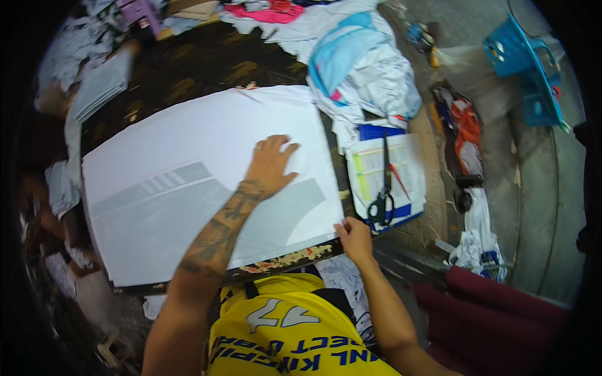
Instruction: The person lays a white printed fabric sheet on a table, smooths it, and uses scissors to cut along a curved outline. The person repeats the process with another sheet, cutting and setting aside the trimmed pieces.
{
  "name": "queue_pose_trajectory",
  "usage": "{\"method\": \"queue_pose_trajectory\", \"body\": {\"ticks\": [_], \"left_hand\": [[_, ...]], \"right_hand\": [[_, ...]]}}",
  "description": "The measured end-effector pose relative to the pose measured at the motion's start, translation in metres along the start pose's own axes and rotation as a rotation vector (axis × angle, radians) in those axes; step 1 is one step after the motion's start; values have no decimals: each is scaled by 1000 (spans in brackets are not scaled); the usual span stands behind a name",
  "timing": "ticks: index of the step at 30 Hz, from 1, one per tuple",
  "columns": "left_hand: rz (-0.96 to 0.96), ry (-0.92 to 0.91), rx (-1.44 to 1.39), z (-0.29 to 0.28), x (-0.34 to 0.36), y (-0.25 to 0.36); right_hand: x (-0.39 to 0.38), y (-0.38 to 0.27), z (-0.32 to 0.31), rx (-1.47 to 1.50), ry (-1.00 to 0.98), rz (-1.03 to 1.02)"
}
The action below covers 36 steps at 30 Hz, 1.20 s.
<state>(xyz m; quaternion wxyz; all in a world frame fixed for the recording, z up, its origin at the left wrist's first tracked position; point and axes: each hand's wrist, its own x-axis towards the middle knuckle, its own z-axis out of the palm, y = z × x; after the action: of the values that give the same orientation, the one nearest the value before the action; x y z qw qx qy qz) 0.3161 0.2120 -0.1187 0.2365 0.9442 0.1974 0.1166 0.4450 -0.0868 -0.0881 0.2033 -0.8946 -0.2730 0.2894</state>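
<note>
A large white sheet (207, 131) with pale grey garment-shaped panels covers most of the dark table. I cannot tell whether it is paper or cloth. My left hand (273, 166) rests on the sheet's upper middle, palm down and fingers spread, holding nothing. Down at the sheet's near right corner, my right hand (355, 241) has thumb and fingers closed on the edge. Just beyond that hand, black-handled scissors (381, 203) lie on a printed paper (367, 153) with a red pen-like item (399, 180) beside them.
A heap of white and light-blue cloth (376, 69) sits at the table's far right. The worn dark tabletop (207, 56) shows beyond the sheet. Folded grey pieces (103, 91) are near a person at the left. A blue plastic basket (523, 69) and maroon cloth (483, 313) are at right.
</note>
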Motion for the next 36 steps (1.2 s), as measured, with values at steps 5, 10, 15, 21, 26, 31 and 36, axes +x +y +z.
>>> {"method": "queue_pose_trajectory", "body": {"ticks": [5, 10, 15, 21, 26, 31, 36], "left_hand": [[-344, 226, 98, -1, -82, 11], [-746, 158, 275, -43, -321, -28], [-1595, 292, 491, -102, -537, -79], [-1222, 757, 498, -128, -558, -156], [-1326, 824, 567, -122, -529, -176], [-1363, 759, 430, -129, -535, -174], [-1472, 923, 515, -151, -587, -184]], "right_hand": [[4, 23, -6, 35, -22, -150], [10, 29, -7, -67, 33, -194], [11, 21, -6, -45, 8, -59], [15, 11, -8, -93, 32, -39], [17, 14, -8, -102, 100, -33], [23, 29, -9, -111, 111, 5], [39, 54, -14, 31, 91, 12]]}}
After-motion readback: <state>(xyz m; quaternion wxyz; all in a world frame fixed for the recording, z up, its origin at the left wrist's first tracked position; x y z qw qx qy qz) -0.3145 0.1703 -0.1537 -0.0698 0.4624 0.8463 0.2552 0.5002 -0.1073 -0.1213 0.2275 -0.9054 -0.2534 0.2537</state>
